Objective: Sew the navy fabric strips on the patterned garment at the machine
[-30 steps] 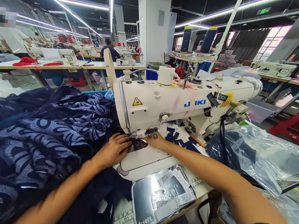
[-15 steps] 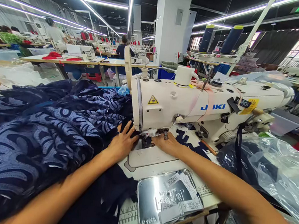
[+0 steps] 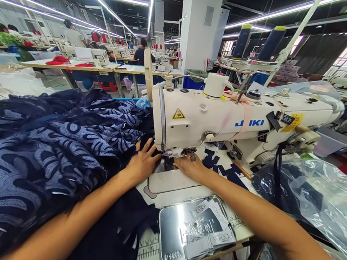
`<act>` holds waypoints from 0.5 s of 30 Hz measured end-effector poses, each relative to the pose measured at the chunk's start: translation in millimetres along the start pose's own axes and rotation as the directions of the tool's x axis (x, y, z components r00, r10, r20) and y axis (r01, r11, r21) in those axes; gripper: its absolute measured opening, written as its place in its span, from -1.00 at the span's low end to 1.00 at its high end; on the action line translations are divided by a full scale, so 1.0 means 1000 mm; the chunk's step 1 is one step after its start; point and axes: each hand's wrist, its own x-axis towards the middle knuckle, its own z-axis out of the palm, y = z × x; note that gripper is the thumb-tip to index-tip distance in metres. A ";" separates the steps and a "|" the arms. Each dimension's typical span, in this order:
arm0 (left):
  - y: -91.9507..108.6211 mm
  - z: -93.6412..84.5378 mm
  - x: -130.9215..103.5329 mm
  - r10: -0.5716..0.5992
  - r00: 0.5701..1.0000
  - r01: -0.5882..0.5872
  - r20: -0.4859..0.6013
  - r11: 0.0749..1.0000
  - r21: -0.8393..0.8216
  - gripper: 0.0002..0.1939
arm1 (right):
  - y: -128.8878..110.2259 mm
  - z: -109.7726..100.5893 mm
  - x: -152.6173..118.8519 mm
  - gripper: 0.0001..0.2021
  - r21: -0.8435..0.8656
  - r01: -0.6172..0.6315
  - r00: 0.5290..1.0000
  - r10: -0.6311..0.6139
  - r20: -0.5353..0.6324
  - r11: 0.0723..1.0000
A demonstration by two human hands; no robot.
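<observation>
A white JUKI sewing machine (image 3: 194, 111) stands before me, its needle area low at the left end of the arm. My left hand (image 3: 141, 163) lies on navy fabric (image 3: 120, 219) left of the presser foot, fingers spread and slightly bent. From the right, my right hand (image 3: 190, 167) reaches under the machine head, fingers closed together at a small dark piece of cloth (image 3: 169, 163) by the needle plate. The machine head hides its fingertips partly. A heaped navy garment with light-blue embroidery (image 3: 76, 140) spreads beside my left arm.
A metal tin lid (image 3: 172, 229) with valege labels (image 3: 222, 237) lies at the table's front. Dark cut pieces (image 3: 212, 159) are scattered behind my right wrist. A clear plastic bag (image 3: 318, 195) bulges at the right. Thread cones (image 3: 271, 43) stand behind; people work at the back.
My view has shifted slightly. Both hands stay at the needle area, with the dark cloth there looking slightly different; the right fingers have shifted a little leftward.
</observation>
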 end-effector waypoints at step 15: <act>-0.003 0.003 0.014 -0.011 1.000 0.010 -0.007 0.996 -0.087 -0.64 | -0.007 0.007 0.004 -0.71 -0.025 -0.049 0.999 0.049 -0.002 0.998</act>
